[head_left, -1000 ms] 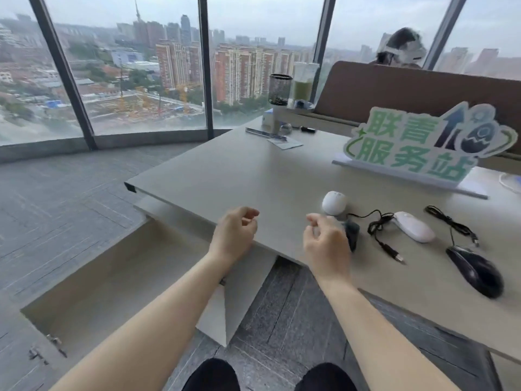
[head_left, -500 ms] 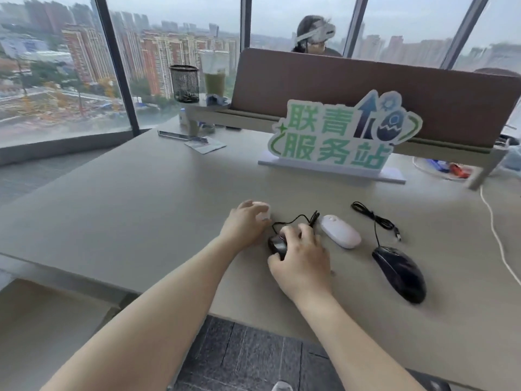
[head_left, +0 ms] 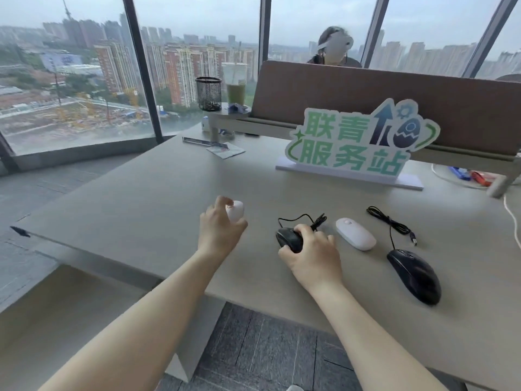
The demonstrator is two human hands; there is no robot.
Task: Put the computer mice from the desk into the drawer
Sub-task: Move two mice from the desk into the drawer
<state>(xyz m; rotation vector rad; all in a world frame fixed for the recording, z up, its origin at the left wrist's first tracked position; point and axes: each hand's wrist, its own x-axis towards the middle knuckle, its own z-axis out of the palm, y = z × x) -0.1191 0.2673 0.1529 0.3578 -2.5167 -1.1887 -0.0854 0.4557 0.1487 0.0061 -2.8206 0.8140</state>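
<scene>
Your left hand (head_left: 221, 231) is closed round the small round white mouse (head_left: 235, 210), which looks lifted just off the grey table (head_left: 146, 198), and your right hand (head_left: 313, 256) grips the small black corded mouse (head_left: 289, 239) resting on the table, its cable bunched just behind. Just right of that hand lies the flat white oval mouse (head_left: 355, 234), and further right the large black wired mouse (head_left: 414, 275), both untouched. The drawer can't be made out from here.
</scene>
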